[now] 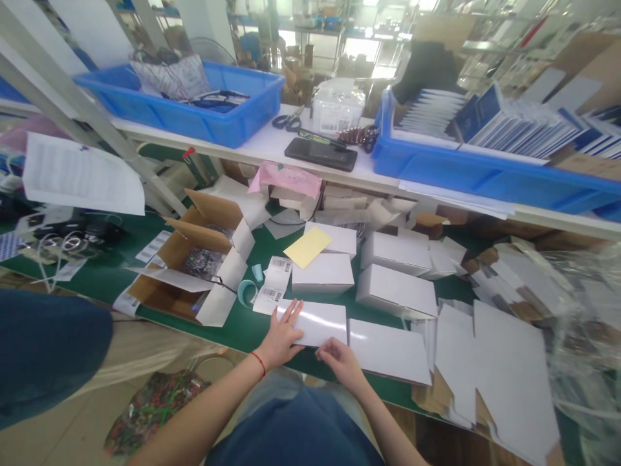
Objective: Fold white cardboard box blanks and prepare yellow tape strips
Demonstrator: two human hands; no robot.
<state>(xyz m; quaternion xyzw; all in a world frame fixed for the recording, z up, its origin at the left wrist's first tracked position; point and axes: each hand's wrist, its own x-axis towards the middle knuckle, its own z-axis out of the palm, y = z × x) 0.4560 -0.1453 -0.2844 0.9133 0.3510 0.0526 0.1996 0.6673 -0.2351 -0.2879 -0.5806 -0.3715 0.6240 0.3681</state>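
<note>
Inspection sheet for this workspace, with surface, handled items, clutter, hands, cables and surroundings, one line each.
Surface: green bench top, largely covered.
Handled items: white box lying under the left hand; second white box just right of it.
Clutter: open cartons, label sheet, blue-green ring, yellow paper, flattened cartons.
Left hand: fingers spread on the white box.
Right hand: fingers curled near the box's near edge; contact cannot be told.
Cables: white cord-like loops toward the bench's left end; connections unclear.
Surroundings: shelf behind, holding blue bins, scissors and a dark phone; another person's blue clothing at left.
</note>
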